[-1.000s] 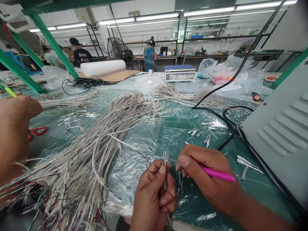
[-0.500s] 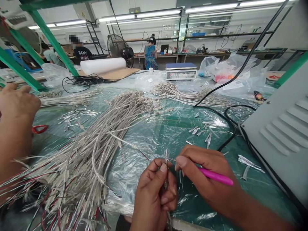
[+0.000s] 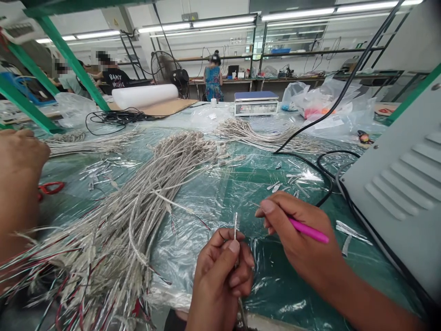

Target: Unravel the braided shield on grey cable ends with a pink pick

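My left hand [image 3: 223, 271] pinches a thin cable [image 3: 235, 225] between thumb and forefinger. Its silvery, frayed-looking end points up, and its lower length hangs below the fist. My right hand [image 3: 299, 230] grips a pink-handled pick [image 3: 312, 231] like a pen. The thin metal tip points left, up and to the right of the cable end, apart from it. A large bundle of grey braided cables [image 3: 161, 170] lies left of my hands, with red, green, black and white wires at its near end.
Foil scraps [image 3: 351, 232] lie on the plastic-covered table. A grey louvred machine [image 3: 396, 193] stands at right, with a black cable [image 3: 330, 184] beside it. A co-worker's arm [image 3: 19, 184] and red-handled scissors [image 3: 51, 187] are at left. A scale [image 3: 257, 103] sits behind.
My right hand and the pick have moved up and to the right, away from the cable end. My left hand keeps its hold. The view has shifted slightly.
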`<state>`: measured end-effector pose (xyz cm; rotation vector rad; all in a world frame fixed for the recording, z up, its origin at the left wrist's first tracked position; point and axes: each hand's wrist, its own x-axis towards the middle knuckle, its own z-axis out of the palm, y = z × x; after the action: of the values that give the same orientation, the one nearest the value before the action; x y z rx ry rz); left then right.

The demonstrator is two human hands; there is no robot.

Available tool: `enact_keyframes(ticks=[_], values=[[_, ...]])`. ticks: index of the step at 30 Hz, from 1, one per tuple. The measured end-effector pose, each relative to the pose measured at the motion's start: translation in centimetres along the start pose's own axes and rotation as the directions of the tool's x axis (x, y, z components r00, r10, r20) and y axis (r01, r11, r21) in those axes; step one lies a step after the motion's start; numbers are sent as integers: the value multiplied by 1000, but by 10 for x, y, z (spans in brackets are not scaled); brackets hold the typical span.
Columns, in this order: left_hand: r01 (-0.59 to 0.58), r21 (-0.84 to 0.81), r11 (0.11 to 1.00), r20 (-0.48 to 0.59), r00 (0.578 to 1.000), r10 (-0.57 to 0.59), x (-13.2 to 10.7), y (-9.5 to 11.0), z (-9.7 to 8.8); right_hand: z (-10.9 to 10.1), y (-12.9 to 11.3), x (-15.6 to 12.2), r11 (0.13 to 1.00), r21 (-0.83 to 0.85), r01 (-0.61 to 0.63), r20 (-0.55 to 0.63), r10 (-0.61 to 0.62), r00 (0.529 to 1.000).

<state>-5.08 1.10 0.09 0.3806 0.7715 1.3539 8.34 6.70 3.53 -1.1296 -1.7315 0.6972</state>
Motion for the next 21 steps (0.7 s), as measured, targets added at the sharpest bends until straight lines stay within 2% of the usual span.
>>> enact_keyframes(ticks=[3,9,14,21], values=[[-36,6,999,-3,999,36,1,-3,-1,-2,-3,-4,999,42,-7,53,5,999],[-53,22,998,0,999,53,2,-4,1,-3,-10,-6,996,-2,87,148,-86,985],[-56,22,998,-8,998,56,2,-4,1,-2,-12,-4,986,12,168,152,-168,974],[-48,19,999,-6,999,48,3,-5,1,-1,-12,-4,987,-4,159,146,-156,977]])
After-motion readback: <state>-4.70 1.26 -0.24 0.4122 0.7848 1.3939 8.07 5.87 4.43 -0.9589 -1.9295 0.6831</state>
